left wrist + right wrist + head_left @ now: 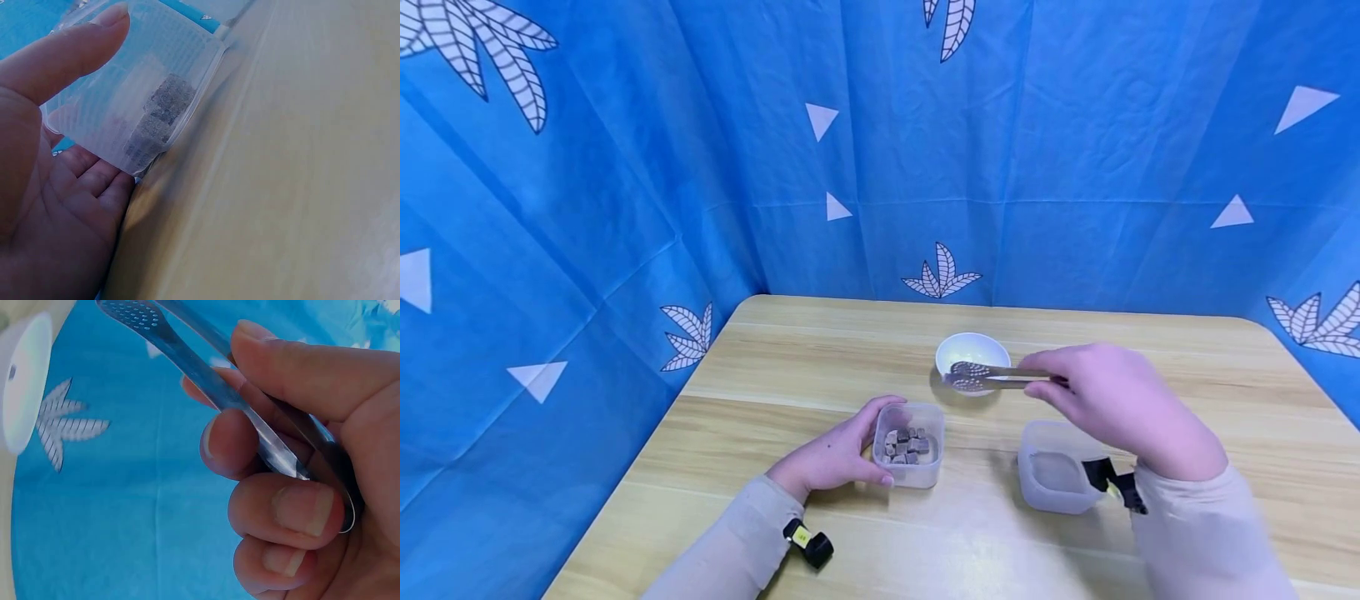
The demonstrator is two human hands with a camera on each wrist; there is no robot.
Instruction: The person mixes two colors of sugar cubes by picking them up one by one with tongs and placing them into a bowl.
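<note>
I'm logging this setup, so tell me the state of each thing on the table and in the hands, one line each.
Left hand: grips the cube container.
Cube container: lidless, upright, brown cubes inside.
Right hand: holds the tongs.
Tongs: tips near each other, nothing between them, over the bowl's front rim.
White bowl: upright, looks empty.
Second container: lidless, upright, contents unclear.

On the counter [775, 367], the tub of cubes [909, 445] sits at 9 o'clock from the second tub [1054, 468]; the bowl [972, 353] lies at 12 behind them, tongs [992, 377] over its near rim.
</note>
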